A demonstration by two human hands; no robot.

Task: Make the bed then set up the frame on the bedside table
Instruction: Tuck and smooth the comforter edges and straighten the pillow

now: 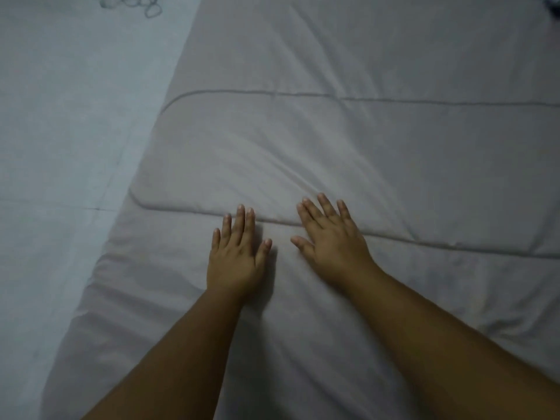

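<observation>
A pale grey quilted blanket [348,147] lies folded on the bed and fills most of the view, with a piped seam curving across it. My left hand [238,256] rests flat on the blanket, palm down, fingers together and pointing away from me. My right hand [330,234] lies flat beside it, fingers spread, its fingertips over the piped edge. Neither hand holds anything. The frame and the bedside table are out of sight.
A light blue bedsheet [60,131] covers the mattress to the left of the blanket, with a small dark printed pattern [133,3] at the top left. A dark patch [553,1] shows in the top right corner.
</observation>
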